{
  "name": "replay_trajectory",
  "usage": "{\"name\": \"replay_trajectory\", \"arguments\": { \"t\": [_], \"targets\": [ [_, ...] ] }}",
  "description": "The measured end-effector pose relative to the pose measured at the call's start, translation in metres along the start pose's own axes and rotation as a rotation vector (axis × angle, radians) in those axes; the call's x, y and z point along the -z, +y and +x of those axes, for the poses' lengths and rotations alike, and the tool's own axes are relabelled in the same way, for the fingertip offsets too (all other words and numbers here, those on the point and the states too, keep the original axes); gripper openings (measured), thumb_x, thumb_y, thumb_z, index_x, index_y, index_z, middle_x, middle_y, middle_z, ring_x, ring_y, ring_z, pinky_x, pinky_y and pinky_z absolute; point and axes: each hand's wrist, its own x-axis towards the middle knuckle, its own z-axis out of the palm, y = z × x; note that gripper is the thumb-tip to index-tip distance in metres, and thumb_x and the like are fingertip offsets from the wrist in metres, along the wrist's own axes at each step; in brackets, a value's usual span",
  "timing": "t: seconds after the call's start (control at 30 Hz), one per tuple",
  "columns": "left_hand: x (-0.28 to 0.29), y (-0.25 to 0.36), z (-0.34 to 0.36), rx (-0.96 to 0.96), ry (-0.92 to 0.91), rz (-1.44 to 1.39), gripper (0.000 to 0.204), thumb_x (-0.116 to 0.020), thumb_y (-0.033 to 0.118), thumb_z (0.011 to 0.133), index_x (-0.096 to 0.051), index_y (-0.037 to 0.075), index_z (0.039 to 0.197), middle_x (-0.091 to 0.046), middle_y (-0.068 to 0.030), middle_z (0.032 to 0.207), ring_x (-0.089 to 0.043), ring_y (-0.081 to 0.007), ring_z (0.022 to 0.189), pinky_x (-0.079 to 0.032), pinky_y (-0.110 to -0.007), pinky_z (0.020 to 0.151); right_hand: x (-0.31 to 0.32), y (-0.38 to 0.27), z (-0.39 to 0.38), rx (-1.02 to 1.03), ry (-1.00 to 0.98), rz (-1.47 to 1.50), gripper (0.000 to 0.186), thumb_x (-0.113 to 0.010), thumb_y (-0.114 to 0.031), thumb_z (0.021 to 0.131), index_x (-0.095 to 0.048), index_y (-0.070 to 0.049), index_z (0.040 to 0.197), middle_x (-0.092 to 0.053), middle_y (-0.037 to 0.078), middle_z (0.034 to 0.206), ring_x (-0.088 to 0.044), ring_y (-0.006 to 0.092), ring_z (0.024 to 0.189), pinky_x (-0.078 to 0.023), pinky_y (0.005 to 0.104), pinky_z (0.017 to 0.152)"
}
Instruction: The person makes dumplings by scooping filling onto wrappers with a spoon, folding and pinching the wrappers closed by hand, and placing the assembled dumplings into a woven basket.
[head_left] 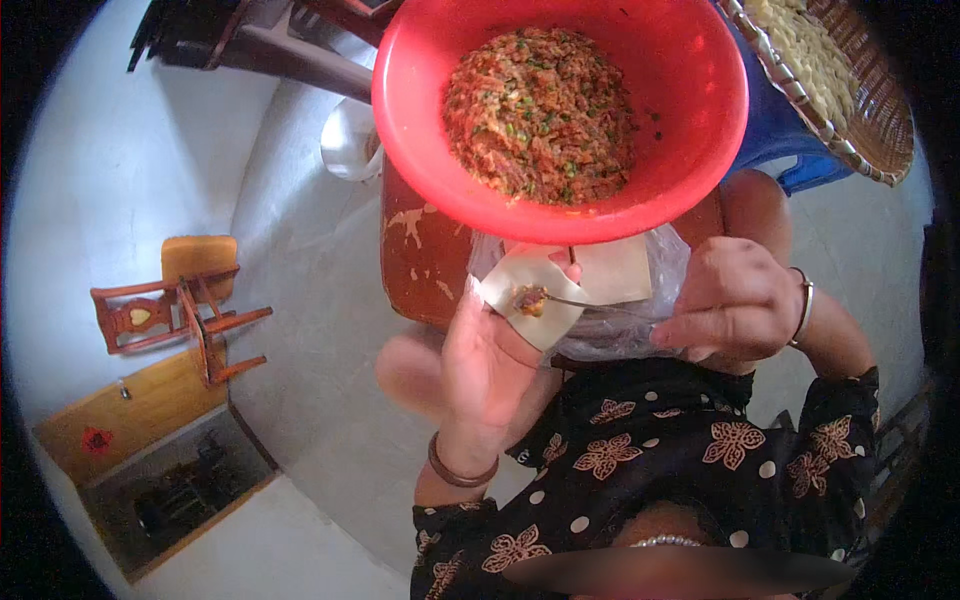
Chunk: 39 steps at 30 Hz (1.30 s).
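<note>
My left hand (485,365) holds up a square wonton wrapper (540,325), with the wrapper lying over the palm and fingers. A small dab of meat filling (528,300) sits near its middle. My right hand (735,300) grips a thin metal utensil (605,306) by its handle. The utensil's tip touches the filling; its exact shape is hidden there. Just beyond my hands, a large red plastic basin (420,150) holds minced filling (540,115) flecked with green. More wrappers (615,268) lie on a clear plastic bag (672,252) between my hands, below the basin.
A worn reddish-brown wooden stool (410,260) stands under the basin. At the upper right, a woven basket (880,110) with pale pieces (805,50) rests above a blue stool (815,170). A wooden chair (195,300) stands at the far left, near a wooden-framed doorway (150,420).
</note>
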Motion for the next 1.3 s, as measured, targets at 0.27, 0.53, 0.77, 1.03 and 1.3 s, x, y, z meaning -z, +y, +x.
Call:
{"name": "replay_trajectory", "arguments": {
  "t": [0.27,0.53,0.77,1.03,1.3],
  "targets": [
    [0.041,0.012,-0.009,0.176,-0.151,0.165,0.053,-0.032,0.033,0.102,-0.039,-0.006,0.138,-0.053,-0.0241,0.133,-0.052,-0.0377,0.124,-0.039,-0.049,0.109,0.008,-0.008,-0.014,0.302,-0.288,-0.391,0.045,-0.072,-0.020,0.071,-0.068,-0.008,0.114,-0.058,0.001,0.084,-0.058,0.0149,0.067,-0.049,0.0290,0.060],
    [0.045,0.018,-0.018,0.166,-0.086,0.227,0.048,-0.040,0.030,0.101,-0.045,-0.005,0.134,-0.059,-0.0216,0.125,-0.056,-0.0366,0.119,-0.045,-0.048,0.103,0.007,-0.012,-0.017,0.336,-0.207,-0.382,0.043,-0.073,-0.018,0.073,-0.068,-0.010,0.114,-0.059,0.001,0.086,-0.057,0.0144,0.065,-0.049,0.0292,0.057],
    [0.035,-0.003,-0.015,-0.009,0.126,0.278,0.048,-0.041,0.029,0.101,-0.042,-0.004,0.137,-0.055,-0.0213,0.131,-0.052,-0.0393,0.124,-0.045,-0.050,0.103,0.014,-0.001,0.004,0.050,-0.015,-0.768,0.033,-0.071,-0.019,0.075,-0.068,-0.008,0.106,-0.061,0.004,0.092,-0.061,0.0227,0.081,-0.048,0.0361,0.070],
    [0.026,-0.040,-0.010,0.155,-0.021,0.079,0.048,-0.033,0.029,0.104,-0.036,-0.002,0.140,-0.049,-0.0224,0.137,-0.049,-0.0414,0.127,-0.041,-0.058,0.106,0.001,0.016,0.030,-0.242,-0.129,-0.785,0.027,-0.068,-0.027,0.081,-0.067,-0.013,0.104,-0.054,0.003,0.092,-0.055,0.0217,0.091,-0.041,0.0368,0.087],
    [0.019,-0.041,-0.013,0.087,-0.026,0.076,0.050,-0.030,0.035,0.105,-0.038,0.001,0.140,-0.047,-0.0196,0.141,-0.047,-0.0355,0.129,-0.038,-0.054,0.109,-0.011,-0.013,-0.026,-0.007,0.094,-0.718,0.050,-0.076,-0.034,0.070,-0.068,-0.018,0.117,-0.055,0.000,0.091,-0.055,0.0202,0.083,-0.043,0.0383,0.078]
  ]
}}
